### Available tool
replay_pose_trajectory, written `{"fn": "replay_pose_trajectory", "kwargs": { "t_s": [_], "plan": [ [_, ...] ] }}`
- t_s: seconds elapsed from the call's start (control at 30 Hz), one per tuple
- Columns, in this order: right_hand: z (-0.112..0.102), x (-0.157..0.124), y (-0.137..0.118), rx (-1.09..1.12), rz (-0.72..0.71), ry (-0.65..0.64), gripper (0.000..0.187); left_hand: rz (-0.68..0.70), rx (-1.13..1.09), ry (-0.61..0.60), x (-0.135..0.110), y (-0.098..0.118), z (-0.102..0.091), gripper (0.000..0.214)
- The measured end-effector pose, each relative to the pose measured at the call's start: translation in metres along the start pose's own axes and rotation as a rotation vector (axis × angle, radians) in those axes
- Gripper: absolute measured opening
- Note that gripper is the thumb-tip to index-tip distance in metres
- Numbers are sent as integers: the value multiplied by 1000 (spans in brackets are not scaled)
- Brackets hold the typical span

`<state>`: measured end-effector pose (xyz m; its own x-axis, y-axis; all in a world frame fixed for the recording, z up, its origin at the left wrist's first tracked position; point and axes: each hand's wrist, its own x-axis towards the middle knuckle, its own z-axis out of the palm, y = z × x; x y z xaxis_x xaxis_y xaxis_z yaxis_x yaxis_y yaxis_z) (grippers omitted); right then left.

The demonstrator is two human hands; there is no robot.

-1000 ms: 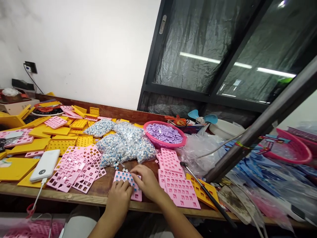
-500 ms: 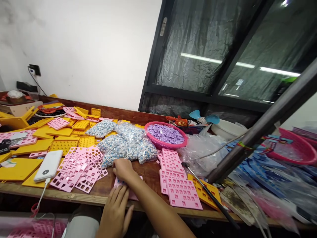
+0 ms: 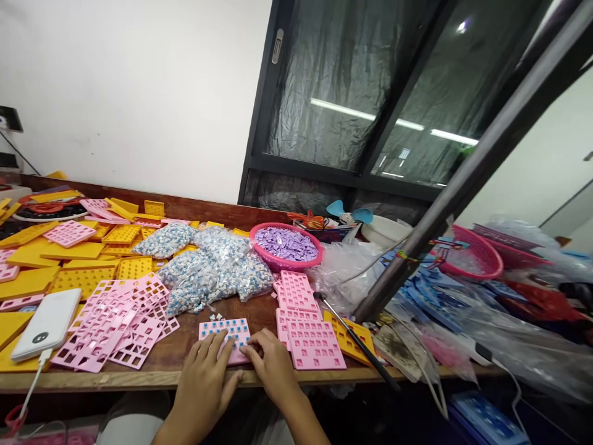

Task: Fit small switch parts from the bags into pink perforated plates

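Note:
A pink plate with rows of small blue-and-white pieces set in it lies at the table's front edge. Resting on its near left part is my left hand, fingers stretched out and open. At the plate's right edge my right hand is closed, thumb and fingertips together; whatever is pinched there is too small to make out. A few loose pieces lie just beyond the plate. Behind them are clear bags of blue-and-white pieces. To the right, pink plates with square holes lie stacked.
Pink grid frames and a white power bank lie left, among yellow panels. Purple pieces fill a pink basket. A black rod and a slanting grey pole stand at the right.
My right hand has drawn back from the bags to the plate's right edge. My left hand stays on the plate, and more of the blue pieces show. The view has turned right.

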<state>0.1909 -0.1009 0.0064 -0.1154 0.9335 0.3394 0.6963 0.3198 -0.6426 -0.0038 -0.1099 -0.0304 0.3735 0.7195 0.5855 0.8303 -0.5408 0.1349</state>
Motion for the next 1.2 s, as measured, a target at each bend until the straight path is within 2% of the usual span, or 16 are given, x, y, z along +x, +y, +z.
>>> {"fn": "replay_pose_trajectory", "kwargs": {
  "t_s": [0.1, 0.17, 0.27, 0.37, 0.47, 0.6, 0.7, 0.83, 1.2],
  "plan": [
    [11, -3, 13, -41, -35, 38, 8, 145, -19, -32, 13, -1, 7, 58],
    [13, -5, 16, -63, -59, 47, 9, 177, -29, -77, 15, -2, 12, 59],
    [7, -9, 15, -89, -99, 16, 14, 154, -36, -140, 15, -5, 13, 60],
    [-2, -10, 11, 5, -88, -37, 15, 154, -44, -179, 14, -11, 7, 60],
    [-5, -8, 10, 113, -29, -15, 9, 142, -15, -135, 11, -23, 2, 69],
    [-2, -7, 12, 120, -19, 28, 10, 104, 54, -94, 4, -36, 5, 78],
    [2, -9, 14, 91, -74, -4, 11, 88, 67, -132, 2, -37, 9, 75],
    [4, -11, 16, 19, -122, 22, 9, 58, 43, -159, 2, -35, 10, 70],
    [6, -15, 15, -75, -144, 62, 12, -55, -79, -178, 7, -36, 3, 60]
  ]
}}
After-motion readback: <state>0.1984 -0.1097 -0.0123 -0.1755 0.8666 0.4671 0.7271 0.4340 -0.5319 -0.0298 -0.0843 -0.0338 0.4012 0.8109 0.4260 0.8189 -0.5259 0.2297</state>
